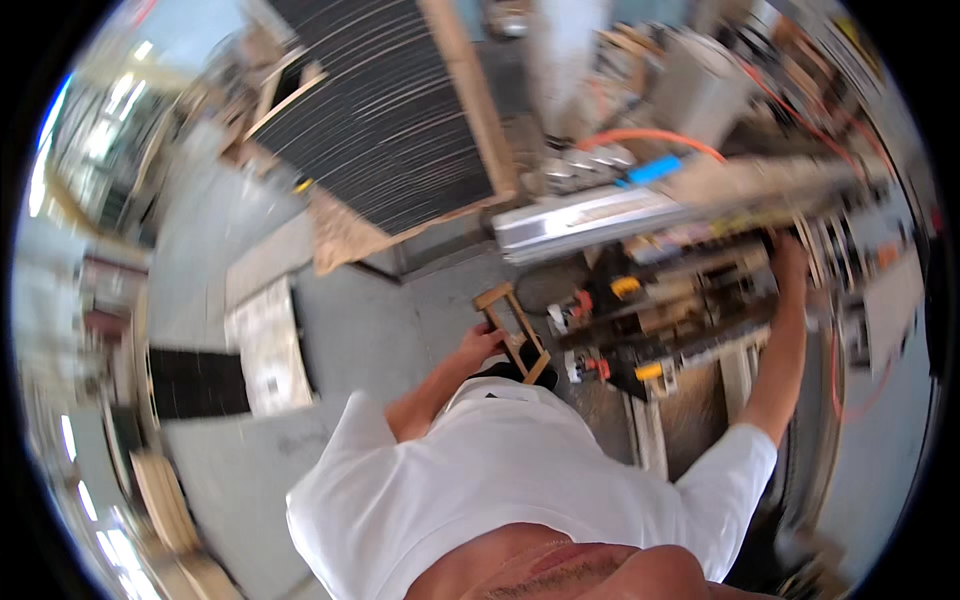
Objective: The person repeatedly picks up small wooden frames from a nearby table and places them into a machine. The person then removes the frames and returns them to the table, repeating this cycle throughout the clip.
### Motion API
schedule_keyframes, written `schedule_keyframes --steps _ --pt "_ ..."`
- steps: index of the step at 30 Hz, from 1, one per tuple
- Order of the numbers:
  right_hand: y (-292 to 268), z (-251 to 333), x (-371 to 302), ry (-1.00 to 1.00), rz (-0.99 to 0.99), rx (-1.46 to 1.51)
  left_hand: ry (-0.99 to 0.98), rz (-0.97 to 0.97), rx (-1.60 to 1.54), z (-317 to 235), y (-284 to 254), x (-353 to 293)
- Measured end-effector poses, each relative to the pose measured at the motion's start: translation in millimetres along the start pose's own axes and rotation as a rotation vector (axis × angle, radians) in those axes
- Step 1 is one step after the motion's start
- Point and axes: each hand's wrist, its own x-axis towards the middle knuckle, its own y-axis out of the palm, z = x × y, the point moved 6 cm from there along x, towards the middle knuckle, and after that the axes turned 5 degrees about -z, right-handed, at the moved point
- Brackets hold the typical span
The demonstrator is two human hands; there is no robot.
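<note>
My left hand (483, 342) is closed on one side of a small rectangular wooden frame (529, 324), held low in front of my waist. My right arm stretches out to the right, and my right hand (789, 254) is at the far right part of a clamping bench (690, 340), beside some upright wooden strips (815, 250). Its fingers are blurred and partly hidden, so I cannot make out what they hold. Red and yellow clamp parts (597, 368) stick out at the bench's near left end, with wooden pieces (670, 318) lying between the dark rails.
A long metal beam (590, 222) runs behind the bench, with a blue object (655, 170) on it and an orange hose (650, 133) beyond. A large dark slatted panel (390, 120) in a wooden border stands ahead. Flat sheets (270, 350) lie on the grey floor at left.
</note>
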Motion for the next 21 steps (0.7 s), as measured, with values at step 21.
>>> schedule_keyframes --steps 21 --pt "-66.7 40.6 -33.5 0.189 0.134 -0.502 0.586 -0.358 0.044 -68.8 -123.5 -84.5"
